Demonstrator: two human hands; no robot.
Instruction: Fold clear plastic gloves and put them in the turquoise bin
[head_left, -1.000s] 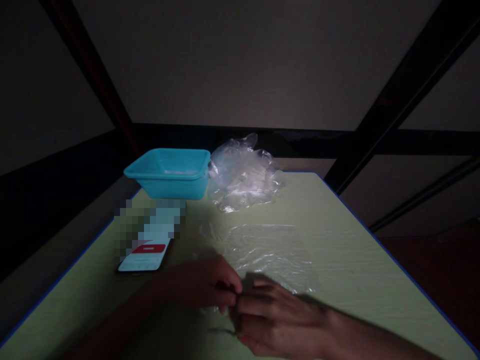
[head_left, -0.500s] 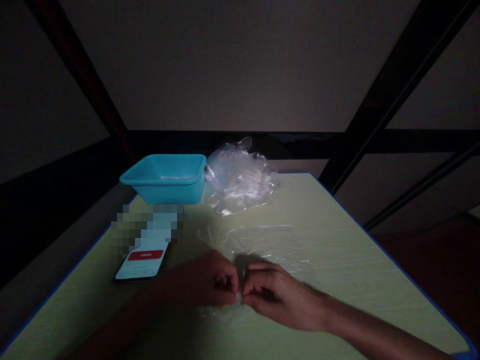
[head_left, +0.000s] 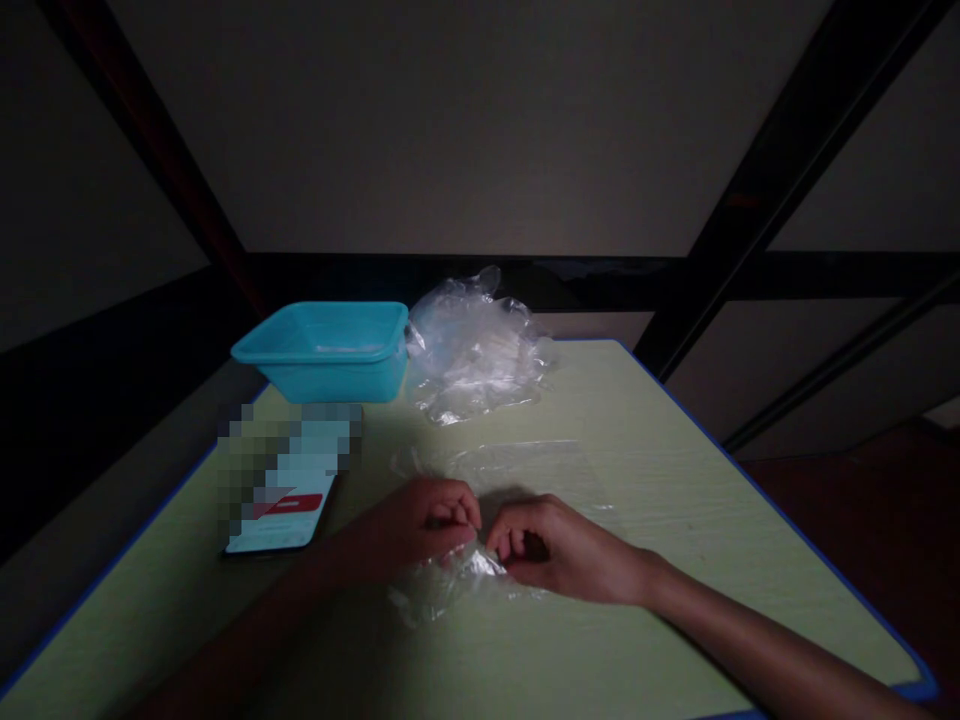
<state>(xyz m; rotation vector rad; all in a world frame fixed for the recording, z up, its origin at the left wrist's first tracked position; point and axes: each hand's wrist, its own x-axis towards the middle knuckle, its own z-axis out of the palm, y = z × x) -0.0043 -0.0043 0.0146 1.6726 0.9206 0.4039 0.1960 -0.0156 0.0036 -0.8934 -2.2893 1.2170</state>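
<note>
A clear plastic bag (head_left: 442,592) lies partly crumpled beneath and in front of my hands. My left hand (head_left: 431,525) pinches its near part between thumb and fingers. Close beside it, my right hand (head_left: 559,550) is also closed on the film, its curled fingertips almost touching those of the left. A thin, flat stretch of the same clear film (head_left: 547,462) seems to spread over the table beyond the hands; whether it is one piece is hard to see. The fingers hide the exact spots where the plastic is gripped.
A turquoise plastic basin (head_left: 330,380) stands at the table's back left. Next to it sits a heap of crumpled clear plastic (head_left: 480,350) with pale contents. A phone (head_left: 277,540), partly pixelated, lies left of my hands. The pale green table (head_left: 720,560) has blue edging; a wall rises behind.
Both hands have shifted slightly away from me, toward the back of the table. More crumpled, shiny film now shows below them. The view has tilted a little.
</note>
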